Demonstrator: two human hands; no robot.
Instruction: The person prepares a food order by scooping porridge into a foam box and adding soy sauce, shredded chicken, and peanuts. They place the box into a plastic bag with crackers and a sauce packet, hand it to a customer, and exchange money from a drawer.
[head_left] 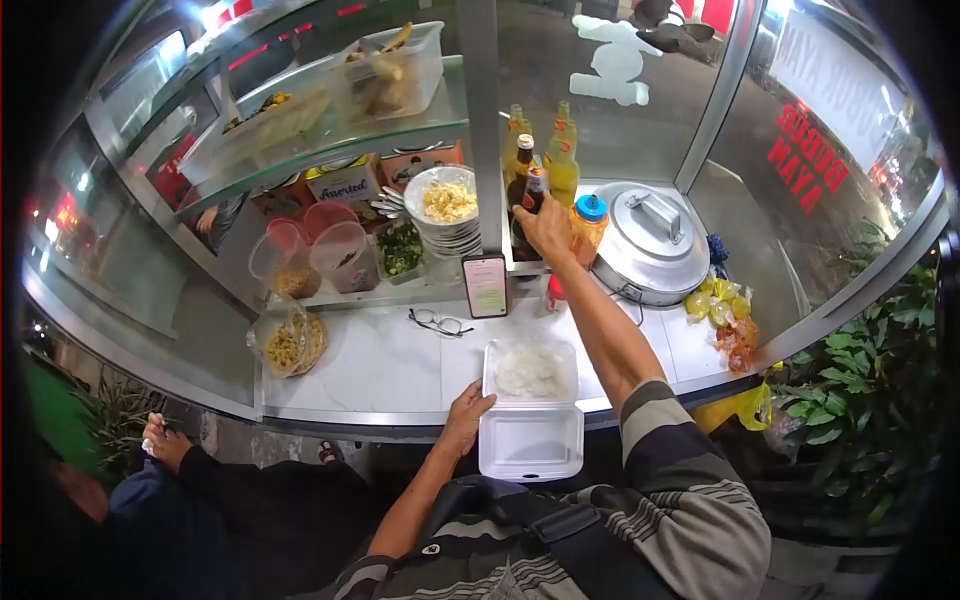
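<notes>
Reaching out over the counter [385, 375], the right hand [547, 228] was closed around a dark bottle [535, 186] that stood roughly upright, its neck showing above the fingers; the left hand [464, 420] gripped the left edge of an open foam box [531, 443], thumb on the rim near the fold. The box lay between the bottle and the body, its long axis running outward from the chest, with the white food [527, 372] in the half farther from the body; the left hand was beside it, the right well apart, beyond it. An orange bottle with a blue cap [590, 210] stood just right of the right hand; a phone [486, 286] stood nearer the left hand. The dark bottle's lower part was mostly hidden by the hand, and its label could not be read; what another person's hand [168, 443] held at the far left was hard to make out.
</notes>
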